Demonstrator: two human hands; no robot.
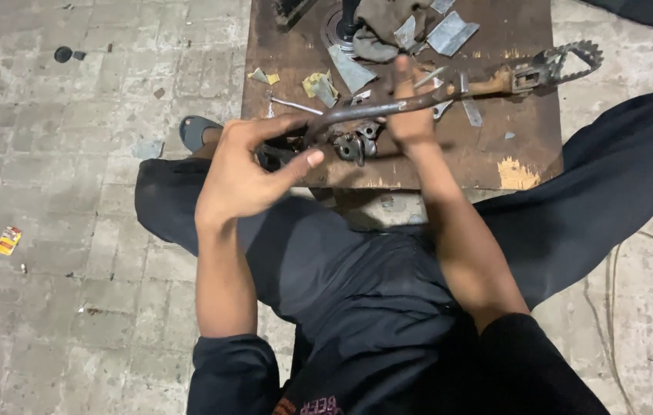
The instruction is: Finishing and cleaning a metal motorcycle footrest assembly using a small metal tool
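Seated on a paved floor (73, 230), legs in dark trousers spread either side of a rusty metal plate (526, 146) that serves as a low bench. Both hands up over the near edge of the plate. Right hand (412, 115) closed around the middle of a long rusty lever (388, 107), fingers wrapped over the shaft; the lever runs slantwise from lower left to upper right and ends in a toothed foot peg (565, 63) out past the plate's far right corner. Left hand (246, 173) at the lever's lower end, fingers curled and half open, thumb stretched toward the greasy pivot fitting (353, 144); whether it actually pinches anything there cannot be told, as the palm hides the contact. Lever held just above the plate, not lying on it. On the plate behind: several flat grey metal scraps (449, 32), a crumpled grey rag (376, 31), torn bits of yellowish paper (319, 83), a thin bright rod (296, 104). A sandalled foot (196, 132) shows just left of the plate. Small red and yellow wrapper (8, 240) on the floor far left; thin cord (614, 307) trailing along the floor at right.
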